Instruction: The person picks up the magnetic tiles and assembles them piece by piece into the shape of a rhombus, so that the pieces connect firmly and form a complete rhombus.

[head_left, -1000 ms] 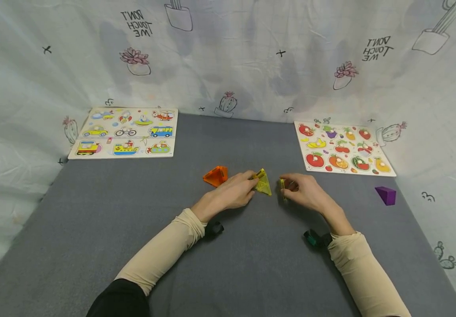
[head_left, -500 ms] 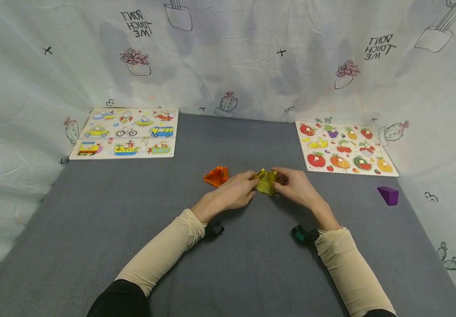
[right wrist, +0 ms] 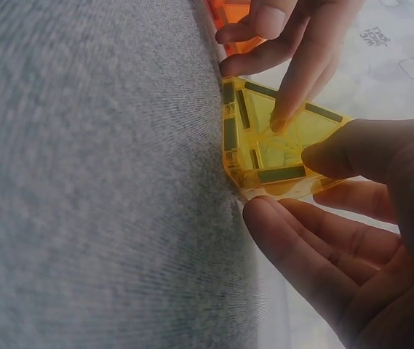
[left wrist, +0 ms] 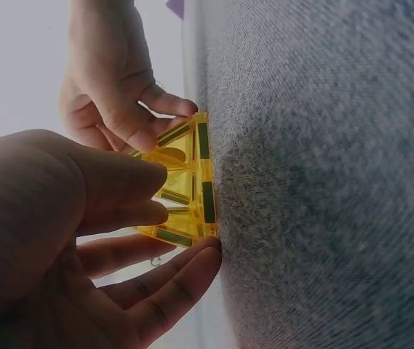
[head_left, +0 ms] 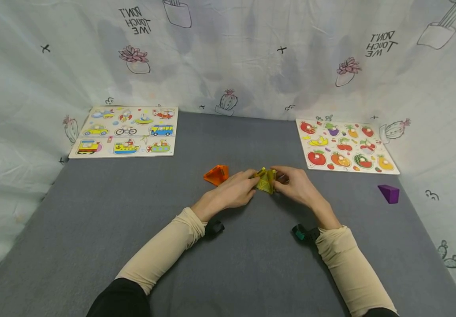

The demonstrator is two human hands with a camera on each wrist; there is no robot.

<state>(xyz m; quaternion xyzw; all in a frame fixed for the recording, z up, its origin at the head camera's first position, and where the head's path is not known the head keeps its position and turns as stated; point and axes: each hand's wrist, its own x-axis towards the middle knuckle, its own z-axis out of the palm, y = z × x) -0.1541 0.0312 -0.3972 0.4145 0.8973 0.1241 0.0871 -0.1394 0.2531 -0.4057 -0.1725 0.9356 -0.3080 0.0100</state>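
Clear yellow magnetic tiles (head_left: 265, 181) stand joined on the grey cloth, leaning together into a small pyramid-like shape. Dark magnet strips line their edges in both wrist views. My left hand (head_left: 229, 192) pinches the tiles from the left, its thumb on a face and other fingers at the lower edge in the left wrist view. From the right, my right hand (head_left: 297, 187) pinches a yellow tile (right wrist: 283, 174) between thumb and fingers. Just left of my left hand sits an orange magnetic-tile pyramid (head_left: 216, 175). Parts of the yellow tiles are hidden behind the fingers.
At the back left lies a vehicle puzzle board (head_left: 124, 132), and a fruit puzzle board (head_left: 346, 145) lies at the back right. A purple wedge-shaped block (head_left: 389, 194) rests near the right table edge. A printed curtain (head_left: 251, 57) hangs behind the table.
My right hand has moved left, bringing its yellow tile up against the one at my left hand. My left hand has stayed in place. Over the last half second little has shifted.
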